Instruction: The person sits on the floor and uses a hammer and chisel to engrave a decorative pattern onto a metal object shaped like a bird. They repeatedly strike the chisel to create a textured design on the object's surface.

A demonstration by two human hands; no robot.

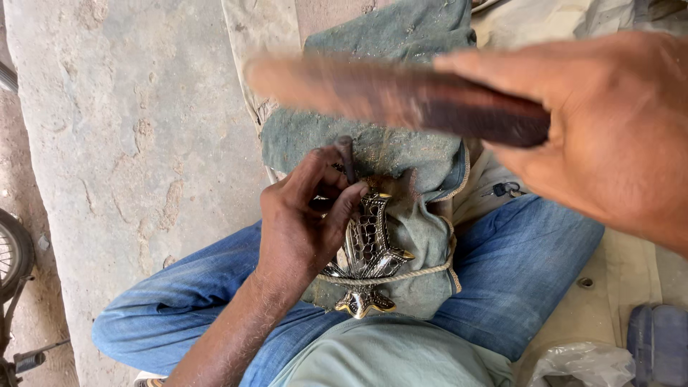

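Observation:
My left hand point(304, 215) pinches a thin dark chisel point(347, 159) upright against a brass bird-shaped ornament point(367, 254) with dark engraved scales. The ornament lies on a dusty grey-green cloth pad point(380, 143) and is tied down with a cord point(401, 276). The pad rests on my lap, between my legs in blue jeans. My right hand point(609, 136) is raised close to the camera and grips a brown wooden stick point(387, 93), blurred by motion, above the chisel.
Rough concrete ground point(129, 129) lies to the left, with a wheel point(13, 254) at the left edge. A pale sheet point(631, 279) covers the ground on the right, with a crumpled plastic bag point(580, 362), a grey-blue sandal point(659, 344) and a small key point(505, 190).

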